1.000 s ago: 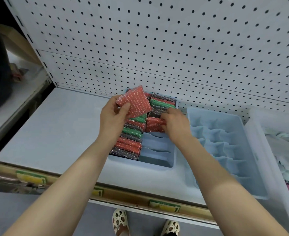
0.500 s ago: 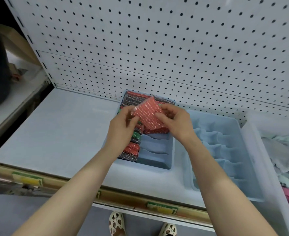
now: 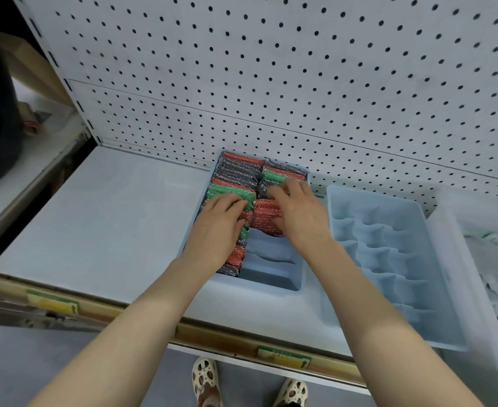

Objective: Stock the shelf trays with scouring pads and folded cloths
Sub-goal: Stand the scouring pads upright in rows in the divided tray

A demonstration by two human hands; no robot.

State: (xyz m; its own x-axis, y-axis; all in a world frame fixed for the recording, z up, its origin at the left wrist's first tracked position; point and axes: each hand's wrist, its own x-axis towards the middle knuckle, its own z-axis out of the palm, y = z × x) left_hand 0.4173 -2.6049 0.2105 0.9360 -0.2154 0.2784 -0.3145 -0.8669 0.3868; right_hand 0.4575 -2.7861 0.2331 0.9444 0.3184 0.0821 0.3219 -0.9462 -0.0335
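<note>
A blue divided tray (image 3: 271,284) on the white shelf holds upright rows of red, green and silver scouring pads (image 3: 236,168). Its left column is full; the right column is filled only in its rear half. My left hand (image 3: 219,223) lies on top of the left column with fingers stretched forward. My right hand (image 3: 299,211) presses a red scouring pad (image 3: 263,214) down into the right column, fingers laid over its top edge. Both hands touch the pads. Folded cloths (image 3: 497,259) lie in a clear bin at the far right.
A second blue divided tray (image 3: 394,259) without goods stands right of the first. The clear bin's wall (image 3: 459,277) borders it. A pegboard back panel (image 3: 271,83) rises behind. The shelf's front edge (image 3: 124,306) carries yellow price tags. My feet show below.
The red pad held up in both hands came down into the right column of the tray. My left hand moved onto the left column; my right hand now pushes the pad in.
</note>
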